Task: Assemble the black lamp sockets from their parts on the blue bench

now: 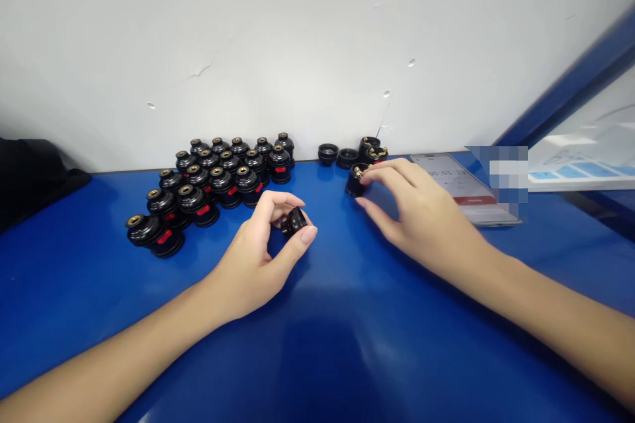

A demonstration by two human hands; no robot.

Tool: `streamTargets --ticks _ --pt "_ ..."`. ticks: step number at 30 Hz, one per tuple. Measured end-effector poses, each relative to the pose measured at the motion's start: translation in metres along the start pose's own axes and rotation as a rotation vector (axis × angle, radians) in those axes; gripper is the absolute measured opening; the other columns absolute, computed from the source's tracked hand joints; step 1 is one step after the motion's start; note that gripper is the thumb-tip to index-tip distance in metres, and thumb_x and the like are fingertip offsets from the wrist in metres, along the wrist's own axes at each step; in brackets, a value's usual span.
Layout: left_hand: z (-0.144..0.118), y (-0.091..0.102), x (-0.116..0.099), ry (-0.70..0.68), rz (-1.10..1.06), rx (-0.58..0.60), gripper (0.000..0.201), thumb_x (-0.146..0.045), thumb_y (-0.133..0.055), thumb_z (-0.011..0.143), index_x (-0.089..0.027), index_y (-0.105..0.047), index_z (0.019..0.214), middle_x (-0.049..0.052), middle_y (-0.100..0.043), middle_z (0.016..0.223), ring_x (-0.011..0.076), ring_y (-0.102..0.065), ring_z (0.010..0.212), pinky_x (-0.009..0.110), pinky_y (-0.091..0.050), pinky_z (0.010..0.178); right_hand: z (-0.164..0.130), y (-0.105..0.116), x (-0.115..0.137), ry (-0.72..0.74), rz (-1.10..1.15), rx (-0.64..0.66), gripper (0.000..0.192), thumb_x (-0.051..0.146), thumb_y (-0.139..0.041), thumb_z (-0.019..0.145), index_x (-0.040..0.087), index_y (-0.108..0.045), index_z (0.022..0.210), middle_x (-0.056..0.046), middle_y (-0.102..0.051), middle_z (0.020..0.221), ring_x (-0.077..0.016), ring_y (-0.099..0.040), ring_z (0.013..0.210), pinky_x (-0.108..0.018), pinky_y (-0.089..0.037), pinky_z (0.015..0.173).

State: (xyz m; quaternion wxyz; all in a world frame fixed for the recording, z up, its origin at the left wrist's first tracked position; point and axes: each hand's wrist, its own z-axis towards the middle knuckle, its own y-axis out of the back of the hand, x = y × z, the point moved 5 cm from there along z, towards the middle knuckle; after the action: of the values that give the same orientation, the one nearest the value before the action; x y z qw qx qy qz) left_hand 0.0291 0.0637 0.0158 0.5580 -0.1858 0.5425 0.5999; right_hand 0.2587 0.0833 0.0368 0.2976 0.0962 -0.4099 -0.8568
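Left hand: your left hand (262,244) sits in the middle of the frame, wrist low on the blue table (347,344). Thumb and first fingers curl in and pinch a small black cap (294,221).
Right hand: your right hand (417,211) reaches up and right of the middle. The fingertips press together on a black socket (356,180) with brass bits on top. The palm faces down and the other fingers are bent loosely.
Cap: it looks like hard plastic, small and light. It is probably smooth, so it may slip. Hold it by the round edge, as you do now.
Socket: it looks stiff and light too. The little brass parts may be easy to bend, so grip the black sides, not the top.
Loose parts: a few more black parts (342,155) lie just behind the socket, by the wall.
Pile: many black pieces (213,185) with red marks stand close together in the left middle of the frame.
Phone: a phone (461,188) lies flat to the right of your right hand.
Dark cloth: something black (34,172) rests at the far left edge; you cannot tell what it is.
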Motion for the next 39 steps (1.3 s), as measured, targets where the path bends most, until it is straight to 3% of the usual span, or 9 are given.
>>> streamTargets --ticks 7,16,24,26,29,34,39 --pt "0.000 0.000 -0.001 0.000 0.012 -0.012 0.022 -0.033 -0.062 0.109 -0.024 -0.050 0.125 0.004 -0.074 0.110 0.0173 -0.068 0.100 0.035 -0.053 0.092 -0.003 0.000 0.004 0.017 -0.275 0.060 0.038 0.022 -0.073 0.097 0.000 -0.070 0.128 -0.027 -0.070 0.125 -0.0458 -0.066 0.119 -0.059 -0.061 0.102" --pt "0.001 0.000 0.001 0.018 0.023 -0.055 0.035 -0.030 -0.075 0.099 -0.024 -0.054 0.126 0.003 -0.077 0.110 0.0176 -0.072 0.100 0.035 -0.056 0.095 -0.004 0.002 0.005 -0.012 -0.366 0.107 0.043 0.029 -0.072 0.098 -0.002 -0.072 0.128 -0.029 -0.069 0.124 -0.0465 -0.066 0.116 -0.060 -0.062 0.100" --pt "0.003 0.002 0.006 0.051 0.008 -0.082 0.031 -0.029 -0.082 0.094 -0.025 -0.065 0.119 0.004 -0.079 0.121 0.0210 -0.075 0.112 0.040 -0.057 0.103 -0.002 0.006 0.008 -0.011 -0.364 0.062 0.041 0.028 -0.073 0.097 0.002 -0.070 0.128 -0.031 -0.065 0.127 -0.0473 -0.066 0.115 -0.061 -0.062 0.096" --pt "0.003 0.002 0.007 0.052 -0.003 -0.086 0.032 -0.029 -0.084 0.093 -0.025 -0.066 0.120 0.004 -0.079 0.122 0.0207 -0.075 0.114 0.038 -0.058 0.105 -0.001 0.010 0.015 0.043 -0.305 0.004 0.035 0.024 -0.070 0.099 0.003 -0.070 0.126 -0.031 -0.064 0.129 -0.0470 -0.066 0.118 -0.062 -0.060 0.099" --pt "0.002 0.002 0.006 0.037 -0.006 -0.076 0.036 -0.030 -0.086 0.091 -0.025 -0.066 0.120 0.003 -0.079 0.119 0.0195 -0.076 0.112 0.035 -0.060 0.104 -0.002 0.014 0.030 0.160 -0.089 -0.041 0.025 0.016 -0.067 0.101 0.007 -0.070 0.124 -0.026 -0.067 0.126 -0.0382 -0.068 0.117 -0.053 -0.061 0.102" --pt "0.002 0.002 0.004 0.005 -0.025 -0.026 0.048 -0.032 -0.088 0.090 -0.026 -0.060 0.129 0.002 -0.081 0.118 0.0193 -0.078 0.114 0.034 -0.061 0.105 -0.008 0.005 0.048 0.282 0.276 0.073 0.026 0.009 -0.062 0.104 0.013 -0.067 0.129 -0.017 -0.069 0.123 -0.0242 -0.072 0.111 -0.034 -0.063 0.094" --pt "0.002 -0.001 0.004 0.001 -0.077 0.006 0.051 -0.031 -0.089 0.090 -0.026 -0.058 0.131 0.002 -0.081 0.119 0.0185 -0.078 0.113 0.033 -0.061 0.106 -0.011 -0.001 0.052 0.335 0.449 0.100 0.018 0.009 -0.058 0.108 0.014 -0.070 0.119 -0.014 -0.072 0.120 -0.0189 -0.075 0.105 -0.028 -0.062 0.090"
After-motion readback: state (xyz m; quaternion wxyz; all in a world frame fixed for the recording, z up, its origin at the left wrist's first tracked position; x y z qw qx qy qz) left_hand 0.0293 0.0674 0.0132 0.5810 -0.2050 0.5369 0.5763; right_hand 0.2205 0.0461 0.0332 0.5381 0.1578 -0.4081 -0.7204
